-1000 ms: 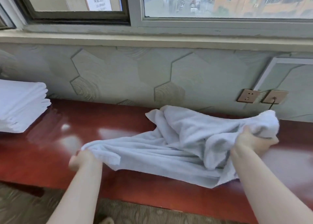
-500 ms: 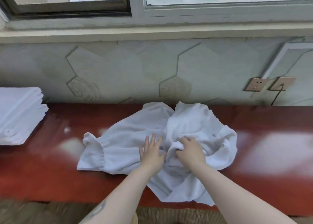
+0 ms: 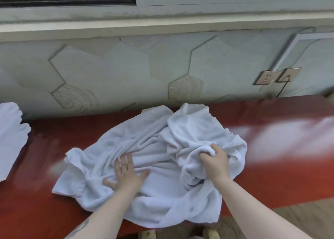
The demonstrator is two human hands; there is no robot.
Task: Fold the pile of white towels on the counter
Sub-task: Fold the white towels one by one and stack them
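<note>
Half a second ago our hands met at the middle of the towel (image 3: 153, 159); now they have parted. Our left hand (image 3: 126, 175) lies flat with fingers spread, pressing the cloth at 7 o'clock on the red counter (image 3: 271, 175). Our right hand (image 3: 215, 161) curls round a bunched fold at 4 o'clock. We judge we are hunting an edge, nothing folded yet. The folded stack (image 3: 10, 139) waits at 9 o'clock.
</note>
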